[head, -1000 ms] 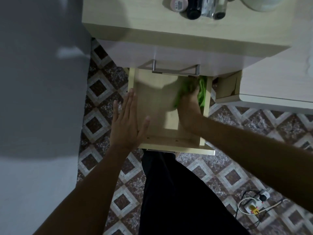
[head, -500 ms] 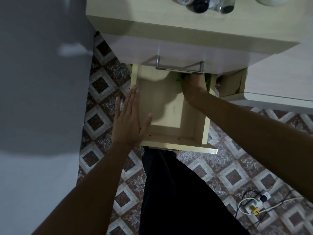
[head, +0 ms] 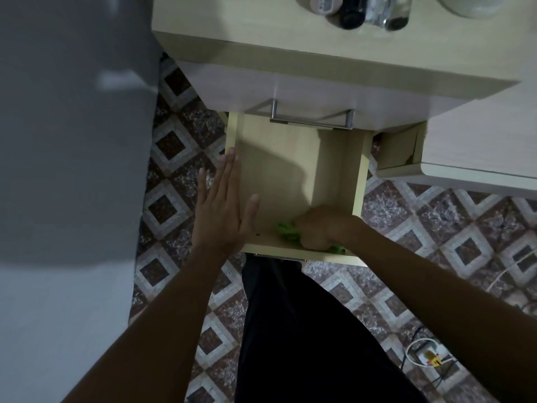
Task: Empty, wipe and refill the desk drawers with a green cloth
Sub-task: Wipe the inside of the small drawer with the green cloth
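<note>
The green cloth (head: 287, 232) has been drawn from the far end of the drawer (head: 359, 175) back to its near right corner, so a full pass over the bottom is judged done. It is bunched under the right hand (head: 316, 226), whose curled fingers grip it. The left hand (head: 223, 205) is laid flat on the left wall, fingers straight. Beyond the fingers, nothing else is seen in the drawer.
</note>
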